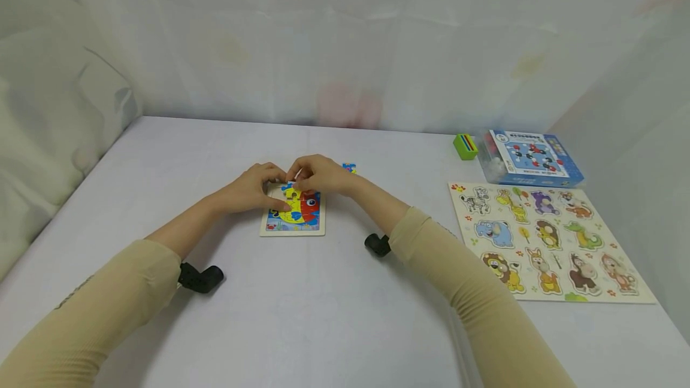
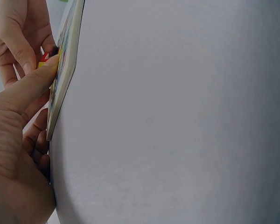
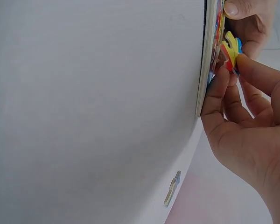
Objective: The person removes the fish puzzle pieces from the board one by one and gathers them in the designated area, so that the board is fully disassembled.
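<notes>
A small wooden fish jigsaw puzzle [image 1: 312, 226], yellow and red on blue within a pale frame, lies on the white table. My left hand [image 1: 250, 189] holds it at its left side, thumb on the picture and fingers by the far edge. Over the puzzle's upper part, my right hand [image 1: 322, 173] pinches a yellow, red and blue puzzle piece [image 3: 231, 46] between thumb and fingers. The piece stands tilted against the board; whether it is seated cannot be seen. Beyond the right hand lies a loose puzzle piece [image 1: 349, 167].
At the right lies a large animal puzzle board [image 1: 517, 244]. Behind it are a blue-and-white box [image 1: 539, 157] and a green block with coloured stripes [image 1: 465, 146]. Black wrist mounts [image 1: 200, 278] jut out below both forearms. White cloth hangs behind the table.
</notes>
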